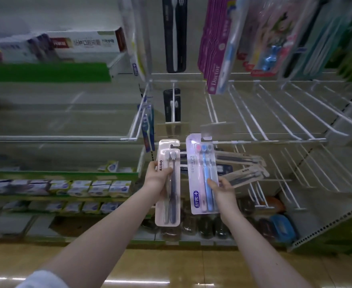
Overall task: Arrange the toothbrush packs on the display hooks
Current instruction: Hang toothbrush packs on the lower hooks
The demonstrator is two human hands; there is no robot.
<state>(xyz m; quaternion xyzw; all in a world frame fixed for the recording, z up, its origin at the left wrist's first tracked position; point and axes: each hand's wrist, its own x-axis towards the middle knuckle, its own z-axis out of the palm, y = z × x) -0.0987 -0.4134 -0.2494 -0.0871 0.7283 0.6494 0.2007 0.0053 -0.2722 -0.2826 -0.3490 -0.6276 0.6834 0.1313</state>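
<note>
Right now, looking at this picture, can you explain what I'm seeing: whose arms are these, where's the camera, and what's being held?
No machine here: these are a person's two bare arms, filmed by a camera worn on their head, looking forward and down at shop shelving. The left hand grips a pale AUBO toothbrush pack upright. The right hand holds a three-brush pack, pink, blue and grey. More AUBO packs fan out behind it. Above are white wire hooks, with purple Doctor packs hanging higher up.
</note>
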